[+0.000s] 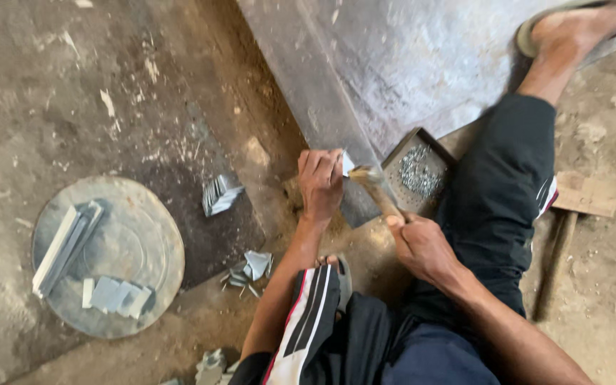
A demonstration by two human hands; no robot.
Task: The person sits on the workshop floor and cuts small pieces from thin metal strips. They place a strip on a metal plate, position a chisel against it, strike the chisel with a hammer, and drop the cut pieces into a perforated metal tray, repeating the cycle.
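My left hand (pixel 319 182) pinches a small shiny metal piece (pixel 347 163) against the near edge of a large grey metal sheet (pixel 393 64) lying on the floor. My right hand (pixel 422 246) grips the wooden handle of a hammer (pixel 378 191), whose blurred head hovers just beside the metal piece. A small square tray of nails (pixel 418 171) sits right behind the hammer, next to my raised right leg.
A round metal disc (pixel 152 235) at left carries flat metal strips (pixel 65 248) and small cut plates (pixel 115 295). A stack of folded metal pieces (pixel 219 194) and loose scraps (pixel 249 269) lie on the dirt floor. A wooden-handled tool (pixel 568 221) rests at right.
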